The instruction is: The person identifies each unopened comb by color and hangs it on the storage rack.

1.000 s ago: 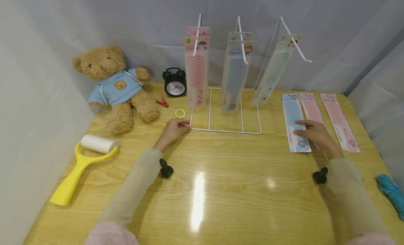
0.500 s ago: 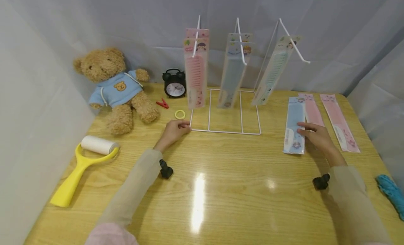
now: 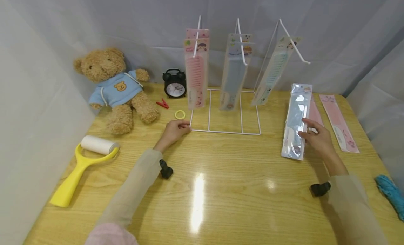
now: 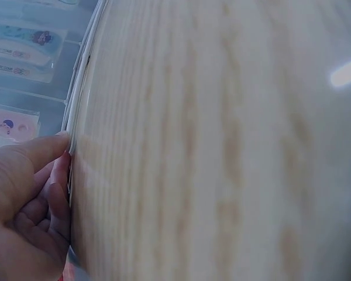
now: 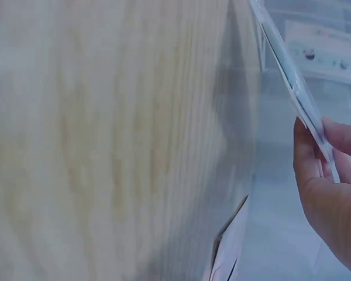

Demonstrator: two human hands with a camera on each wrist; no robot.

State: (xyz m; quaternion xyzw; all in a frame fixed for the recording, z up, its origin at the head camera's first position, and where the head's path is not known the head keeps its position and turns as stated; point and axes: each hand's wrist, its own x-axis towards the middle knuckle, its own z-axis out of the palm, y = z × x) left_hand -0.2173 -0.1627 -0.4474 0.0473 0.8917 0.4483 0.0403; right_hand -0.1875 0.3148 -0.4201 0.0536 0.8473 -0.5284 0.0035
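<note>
Now the right hand [image 3: 319, 139] pinches one blue pack [image 3: 295, 118], left hand [image 3: 173, 132] one three-hooked rack [image 3: 225, 132].

Staged-looking, curtained-off workspace: grey cloth [image 3: 151, 17] on three sides of wooden table [image 3: 240, 189].

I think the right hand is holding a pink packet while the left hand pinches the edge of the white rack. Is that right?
Not quite: the packet in the right hand is blue, not pink, as the head view shows. The left hand does pinch the edge of the white rack.
</note>
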